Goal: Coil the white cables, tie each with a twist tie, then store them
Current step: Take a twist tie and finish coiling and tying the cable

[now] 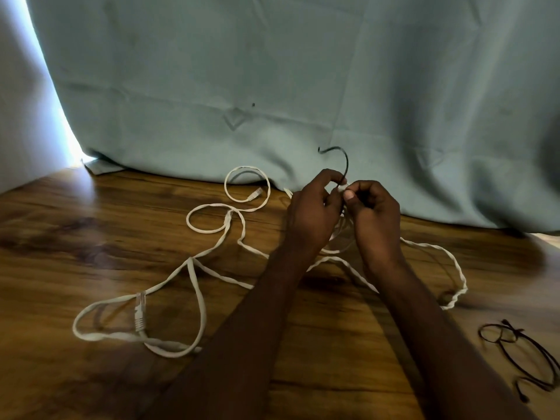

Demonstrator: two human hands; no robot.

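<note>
I see both hands together: left hand (313, 212) & right hand (374, 213) pinch white cable (194, 280) bundle w/ black twist tie (341, 159); rest of cable sprawls loose on wooden surface (91, 374)

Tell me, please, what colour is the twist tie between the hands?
Black; the twist tie curls up above both hands, clearest in the head view.

White flat cables (194, 277) w/ clear plug ends sprawl uncoiled in loose loops over the wood table; one bunch is raised at centre. Black twist tie (344, 162) curls up from that bunch. More black ties (521, 356) lie at right.
</note>
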